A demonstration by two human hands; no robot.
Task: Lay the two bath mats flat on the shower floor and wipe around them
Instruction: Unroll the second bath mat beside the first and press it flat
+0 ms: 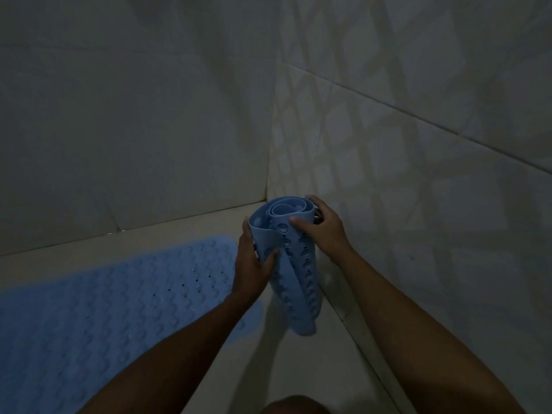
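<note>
Looking down from the head camera, the room is dim and a bit blue. Two bare arms reach forward into the corner of a shower.

Both hands hold a rolled blue bath mat. The roll stands almost upright, tipped a little, with its open end at the top showing the swirl of the layers. It has rows of round holes down its side. Its bottom end is down by the shower floor, near the corner, but I cannot tell if it touches.

The left hand is wrapped around the left side of the roll. Its thumb presses on the front and its fingers curl behind. The right hand grips the top of the roll on the right side. Its thumb lies across the front near the rim and its fingers curl around the back.

A second blue bath mat lies flat on the floor to the left. It is bumpy with small holes, and it reaches toward the back wall. The left arm crosses over its near edge.

The right wall has big pale tiles with criss-cross shadows on them. The rolled mat is just beside this wall.
</note>
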